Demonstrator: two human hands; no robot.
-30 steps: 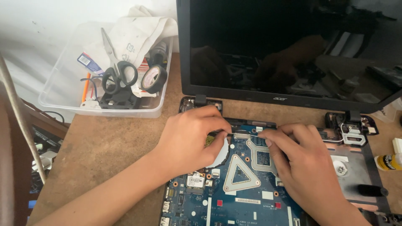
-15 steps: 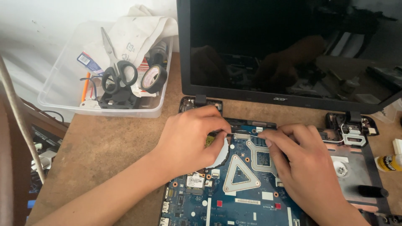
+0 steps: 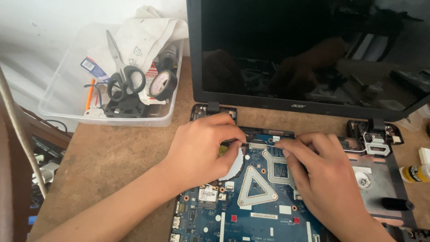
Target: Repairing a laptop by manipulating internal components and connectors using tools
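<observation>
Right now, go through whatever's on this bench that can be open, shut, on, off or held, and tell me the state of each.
Laptop screen: raised upright, dark, off.
Circuit board: bare, no cover over it.
Plastic box: open, no lid on it.
Scissors: blades shut, lying in the box.
Left hand: fingertips pinched on a thin wire.
Right hand: fingertips pinched on the same wire.

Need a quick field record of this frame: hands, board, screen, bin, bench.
left hand: resting on the blue laptop motherboard, fingertips pinching at one end of a thin pale strip near its top edge
right hand: on the same board, fingertips at the strip's other end
black laptop screen: upright behind the board, dark
clear plastic bin: left rear, holds black-handled scissors and a black tape roll
brown wooden bench: carries everything
small yellow-labelled bottle: far right edge
</observation>
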